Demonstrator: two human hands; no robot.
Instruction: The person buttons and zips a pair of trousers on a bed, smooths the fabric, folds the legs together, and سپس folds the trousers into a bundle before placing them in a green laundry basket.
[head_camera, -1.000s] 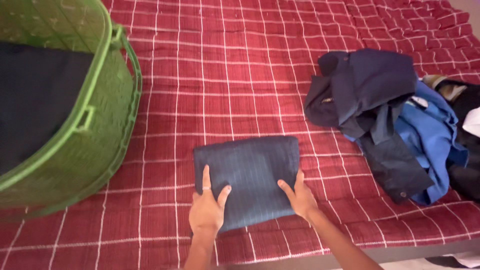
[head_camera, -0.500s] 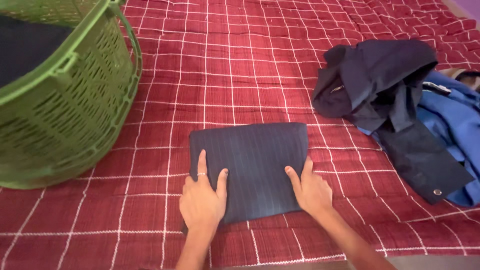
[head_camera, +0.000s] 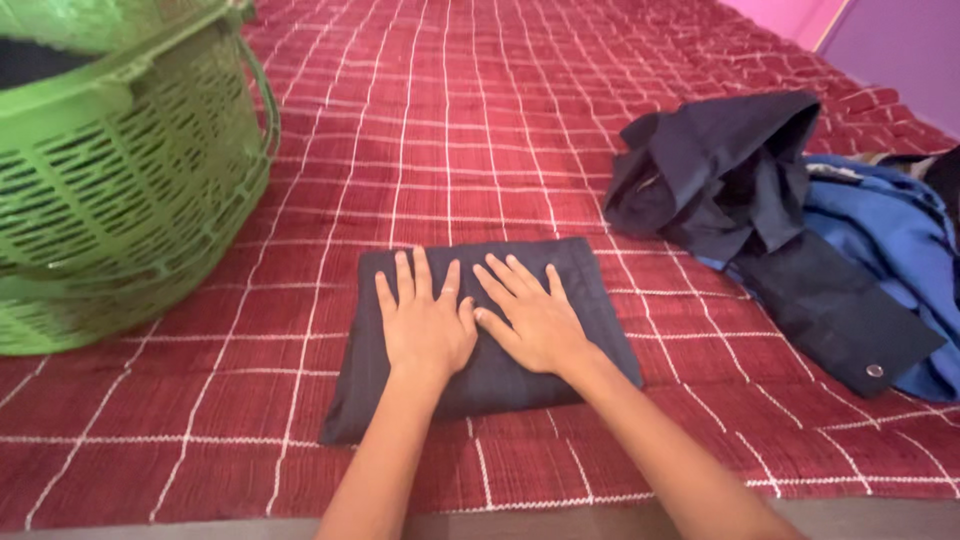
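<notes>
Head view, looking down on a bed.

Item 1: left hand (head_camera: 425, 325). Flat, palm down, fingers spread and fully extended, pressed on top of folded dark garment (head_camera: 480, 335); nothing gripped.

Item 2: right hand (head_camera: 530, 320). Flat, palm down, fingers spread, pressed on same garment just beside left hand, thumbs touching or nearly so; nothing gripped.

Item 3: folded dark garment. Navy or charcoal cloth, folded to a rough rectangle, lying flat on red checked bedspread (head_camera: 500, 120) near its close edge, at centre of view. Both hands resting on its middle; edges visible all round.

Item 4: red checked bedspread. Deep red weave with thin white grid lines, covering whole bed surface.

Item 5: green plastic laundry basket (head_camera: 120, 190). Lattice walls, loop handle, standing on bedspread to left of garment, well apart from it. Dark cloth seen inside at top rim; contents otherwise hidden.

Item 6: heap of unfolded clothes (head_camera: 790, 220). Dark navy pieces lying over a bright blue one, crumpled, to right of garment and apart from it; 1 small metal snap showing on a dark flap.

Item 7: pink and purple wall (head_camera: 880, 40), upper right corner.
</notes>
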